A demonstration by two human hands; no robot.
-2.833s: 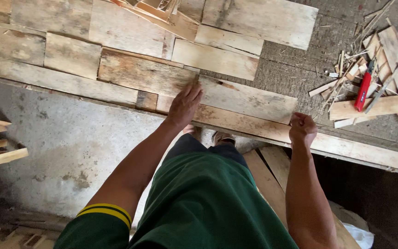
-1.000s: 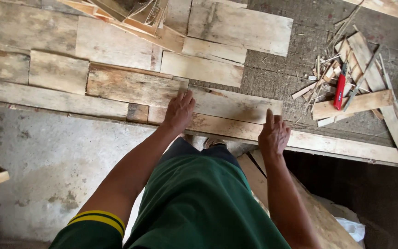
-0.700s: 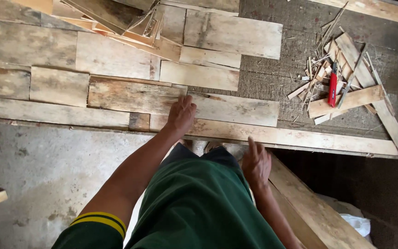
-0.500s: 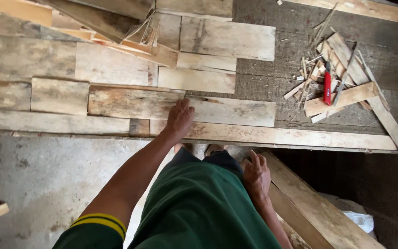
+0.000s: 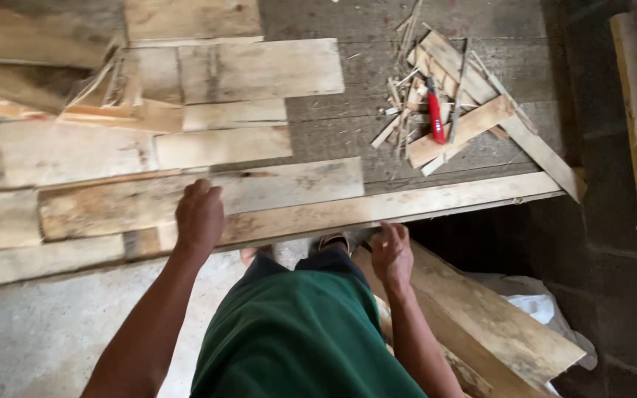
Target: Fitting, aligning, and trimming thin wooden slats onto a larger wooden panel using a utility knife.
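Note:
My left hand (image 5: 199, 215) rests palm down on a weathered board (image 5: 289, 188) laid flat on the work surface, fingers together over its near edge. Just in front runs a long pale plank (image 5: 436, 197) along the surface's front edge. My right hand (image 5: 391, 253) hangs below that plank's edge, fingers loosely curled, holding nothing that I can see. My green shorts (image 5: 296, 339) fill the lower middle of the view.
Several flat boards (image 5: 245, 70) cover the left of the surface. A red-handled tool (image 5: 435, 118) lies among offcuts and splinters (image 5: 451, 110) at the upper right. Thick planks (image 5: 481, 317) lean below on the right beside white plastic (image 5: 532, 309). Concrete floor (image 5: 31, 324) lies at lower left.
My right hand has come off the long front plank and dropped below its edge. My left hand stays on the board. The view has shifted right and closer.

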